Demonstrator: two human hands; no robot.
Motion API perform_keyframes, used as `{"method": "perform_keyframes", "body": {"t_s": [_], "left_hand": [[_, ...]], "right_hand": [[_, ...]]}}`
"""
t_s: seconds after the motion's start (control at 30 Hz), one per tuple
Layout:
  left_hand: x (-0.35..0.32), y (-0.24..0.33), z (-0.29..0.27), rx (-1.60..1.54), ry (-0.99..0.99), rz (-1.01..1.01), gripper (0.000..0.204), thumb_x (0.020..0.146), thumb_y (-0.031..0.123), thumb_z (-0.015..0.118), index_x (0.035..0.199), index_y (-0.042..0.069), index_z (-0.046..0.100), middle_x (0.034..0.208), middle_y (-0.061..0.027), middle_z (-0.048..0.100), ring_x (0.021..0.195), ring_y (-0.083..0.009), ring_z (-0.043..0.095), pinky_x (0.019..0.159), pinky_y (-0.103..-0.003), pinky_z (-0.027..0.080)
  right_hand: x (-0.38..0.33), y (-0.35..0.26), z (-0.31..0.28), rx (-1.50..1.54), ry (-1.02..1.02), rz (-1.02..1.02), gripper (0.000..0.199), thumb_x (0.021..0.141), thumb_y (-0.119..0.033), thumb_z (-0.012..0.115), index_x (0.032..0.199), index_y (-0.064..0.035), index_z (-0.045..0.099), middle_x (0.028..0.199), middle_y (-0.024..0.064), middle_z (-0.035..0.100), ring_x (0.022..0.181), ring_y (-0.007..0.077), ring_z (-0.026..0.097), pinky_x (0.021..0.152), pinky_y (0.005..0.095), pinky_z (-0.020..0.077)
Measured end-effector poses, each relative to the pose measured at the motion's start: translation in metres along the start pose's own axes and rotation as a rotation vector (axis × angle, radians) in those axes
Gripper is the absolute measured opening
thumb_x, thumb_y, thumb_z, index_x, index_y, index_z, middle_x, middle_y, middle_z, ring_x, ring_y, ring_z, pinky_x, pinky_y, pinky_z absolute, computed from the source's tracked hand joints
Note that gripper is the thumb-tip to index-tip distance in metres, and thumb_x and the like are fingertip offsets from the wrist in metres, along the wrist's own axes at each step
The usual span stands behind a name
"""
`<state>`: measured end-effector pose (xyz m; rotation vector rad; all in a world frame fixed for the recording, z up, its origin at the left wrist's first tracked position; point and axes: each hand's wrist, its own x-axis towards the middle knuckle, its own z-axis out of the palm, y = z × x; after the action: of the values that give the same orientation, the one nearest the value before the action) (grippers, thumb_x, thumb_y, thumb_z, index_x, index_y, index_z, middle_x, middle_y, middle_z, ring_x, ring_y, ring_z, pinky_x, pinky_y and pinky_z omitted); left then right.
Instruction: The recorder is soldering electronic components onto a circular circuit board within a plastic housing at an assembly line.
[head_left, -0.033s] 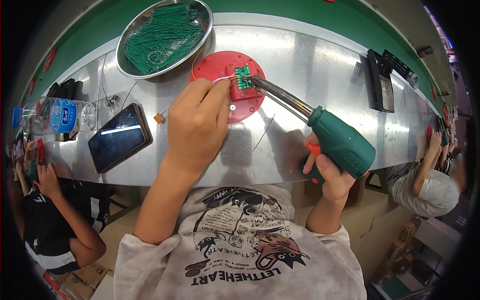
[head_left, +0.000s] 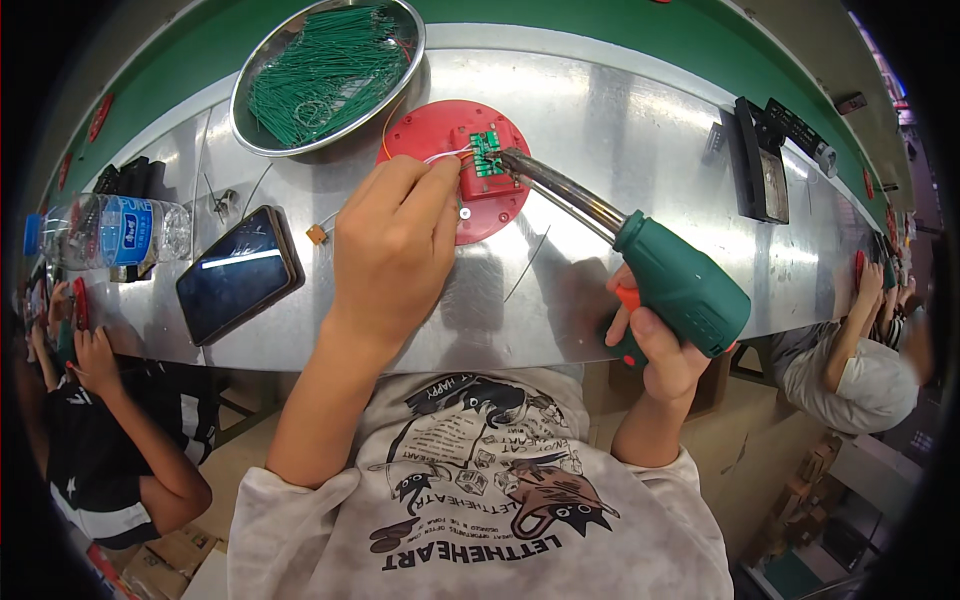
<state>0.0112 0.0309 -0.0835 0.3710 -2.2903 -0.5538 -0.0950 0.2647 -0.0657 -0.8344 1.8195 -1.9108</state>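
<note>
A round red plastic base (head_left: 410,133) lies on the metal bench, with a small green circuit board (head_left: 487,140) on its raised middle. My left hand (head_left: 395,240) is closed in a pinch at the board's left side, on a thin wire (head_left: 447,154) that runs to the board; the fingertips partly hide it. In my right hand (head_left: 660,350) is a green soldering gun (head_left: 690,285) with an orange-red trigger. Its long metal tip reaches left and touches, or nearly touches, the board; the exact contact is too small to tell.
A steel bowl (head_left: 418,62) heaped with green wires stands behind the base. To the left lie a phone (head_left: 240,275) and a plastic bottle (head_left: 140,232) on its side. A black tray-like holder (head_left: 762,165) stands at right. Other people (head_left: 150,450) sit at both sides.
</note>
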Motion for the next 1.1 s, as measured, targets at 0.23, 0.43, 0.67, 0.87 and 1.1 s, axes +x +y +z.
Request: {"method": "perform_keyframes", "body": {"t_s": [0.23,0.43,0.67,0.87,1.1], "left_hand": [[0.002,-0.002,0.000,0.034,0.019,0.072,0.021,0.077,-0.002,0.070,0.098,-0.002,0.070,0.081,-0.0115,0.061,0.073,-0.0287,0.061,0.066,-0.040,0.050],[0.003,-0.002,0.000,0.022,0.011,0.052,0.021,0.077,-0.003,0.069,0.098,-0.002,0.070,0.081,-0.0113,0.061,0.073,-0.0284,0.060,0.067,-0.039,0.050],[0.004,-0.001,-0.001,0.038,0.012,0.070,0.020,0.078,-0.003,0.069,0.098,-0.003,0.070,0.081,-0.0117,0.061,0.073,-0.0289,0.061,0.067,-0.040,0.050],[0.002,-0.001,-0.001,0.014,0.002,0.060,0.020,0.078,-0.003,0.069,0.098,-0.003,0.070,0.082,-0.0119,0.061,0.074,-0.0290,0.061,0.068,-0.040,0.050],[0.001,-0.001,-0.003,-0.011,-0.014,0.039,0.021,0.077,-0.003,0.069,0.099,-0.001,0.071,0.081,-0.0115,0.062,0.074,-0.0285,0.062,0.067,-0.039,0.051]], "right_hand": [[0.006,0.004,-0.006,-0.068,-0.128,-0.051,0.043,0.086,-0.007,0.063,0.124,0.0111,0.057,0.101,0.0232,0.066,0.060,0.0190,0.060,0.049,0.0274,0.0498],[0.011,0.002,-0.006,-0.135,-0.164,-0.075,0.039,0.086,-0.006,0.063,0.121,0.0101,0.059,0.100,0.0214,0.066,0.064,0.0185,0.061,0.050,0.0271,0.0506],[0.011,-0.002,-0.011,-0.065,-0.173,0.093,0.042,0.085,-0.007,0.063,0.123,0.0074,0.058,0.093,0.0165,0.065,0.056,0.0172,0.057,0.048,0.0274,0.0476],[0.005,-0.003,-0.005,0.008,-0.010,0.034,0.042,0.087,-0.011,0.062,0.122,0.0113,0.057,0.092,0.0200,0.064,0.052,0.0198,0.058,0.046,0.0291,0.0477],[0.006,0.004,-0.026,0.063,0.121,-0.063,0.047,0.089,-0.014,0.060,0.125,0.0144,0.051,0.097,0.0252,0.063,0.047,0.0209,0.057,0.042,0.0286,0.0483]]}}
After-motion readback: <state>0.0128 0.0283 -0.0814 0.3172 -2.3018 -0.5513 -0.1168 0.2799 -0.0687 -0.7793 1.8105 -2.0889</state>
